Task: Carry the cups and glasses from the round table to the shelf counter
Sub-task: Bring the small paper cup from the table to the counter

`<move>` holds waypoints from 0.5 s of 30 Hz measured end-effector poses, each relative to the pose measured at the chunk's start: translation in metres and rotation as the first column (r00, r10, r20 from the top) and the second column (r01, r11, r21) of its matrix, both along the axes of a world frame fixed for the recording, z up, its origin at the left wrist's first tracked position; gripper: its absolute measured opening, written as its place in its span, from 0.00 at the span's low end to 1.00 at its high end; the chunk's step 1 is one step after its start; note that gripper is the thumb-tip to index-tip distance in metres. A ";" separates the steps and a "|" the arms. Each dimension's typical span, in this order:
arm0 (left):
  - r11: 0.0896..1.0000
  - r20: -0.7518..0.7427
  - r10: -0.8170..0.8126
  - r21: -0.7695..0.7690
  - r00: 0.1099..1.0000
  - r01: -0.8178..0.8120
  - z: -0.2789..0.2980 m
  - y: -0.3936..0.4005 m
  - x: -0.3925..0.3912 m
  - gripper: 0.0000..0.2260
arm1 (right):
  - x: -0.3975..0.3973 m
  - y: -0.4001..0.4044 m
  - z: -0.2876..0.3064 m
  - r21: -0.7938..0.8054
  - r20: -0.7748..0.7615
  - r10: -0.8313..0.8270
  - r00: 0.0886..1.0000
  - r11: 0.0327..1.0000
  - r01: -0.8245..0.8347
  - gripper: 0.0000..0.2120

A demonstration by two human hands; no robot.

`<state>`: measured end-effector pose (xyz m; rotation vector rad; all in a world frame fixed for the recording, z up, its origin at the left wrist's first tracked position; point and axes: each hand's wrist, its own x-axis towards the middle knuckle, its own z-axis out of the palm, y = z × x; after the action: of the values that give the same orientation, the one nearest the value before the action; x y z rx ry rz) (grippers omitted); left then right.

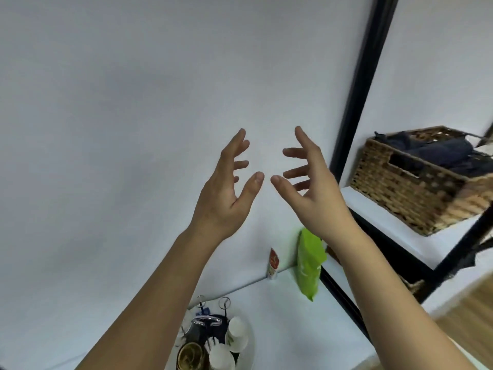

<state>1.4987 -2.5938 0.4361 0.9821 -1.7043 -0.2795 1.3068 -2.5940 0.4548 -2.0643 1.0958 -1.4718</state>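
Observation:
Both my hands are raised in front of a plain white wall, palms facing each other. My left hand [226, 188] has its fingers spread and holds nothing. My right hand [309, 182] is likewise spread and empty, a short gap between the two thumbs. Below them, on a white counter [293, 329], white paper cups [236, 335] stand upside down on a rack beside a dark cup with a gold inside [190, 356]. No round table is in view.
A green pouch [309, 265] leans against the wall by a small red and white tube [273, 264]. A black-framed shelf [357, 84] at the right carries a wicker basket [416, 182] with dark cloth. Wooden floor shows at the lower right.

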 end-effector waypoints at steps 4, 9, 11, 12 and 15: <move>0.980 0.011 -0.197 0.004 0.980 0.197 -0.001 0.001 -0.097 0.30 | -0.089 0.033 -0.002 -0.025 0.005 -0.169 0.986 0.985 0.169 0.39; 0.903 -0.011 -0.429 -0.007 0.903 0.429 -0.006 0.024 -0.245 0.28 | -0.216 0.101 -0.009 -0.018 -0.008 -0.346 0.938 0.938 0.346 0.39; 0.853 -0.006 -0.522 -0.015 0.853 0.522 -0.011 0.041 -0.300 0.28 | -0.264 0.133 -0.012 -0.009 -0.004 -0.426 0.905 0.905 0.426 0.38; 0.825 0.003 -0.565 -0.015 0.825 0.565 -0.014 0.051 -0.328 0.27 | -0.289 0.150 -0.015 0.006 -0.003 -0.469 0.883 0.883 0.469 0.38; 0.742 -0.014 -0.670 -0.012 0.742 0.670 -0.021 0.082 -0.406 0.26 | -0.357 0.204 -0.026 0.038 0.021 -0.581 0.814 0.814 0.580 0.38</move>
<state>1.0931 -2.5121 0.4149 0.3077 -1.9935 -0.7515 0.9501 -2.3896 0.4290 -1.7464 1.8401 -1.7235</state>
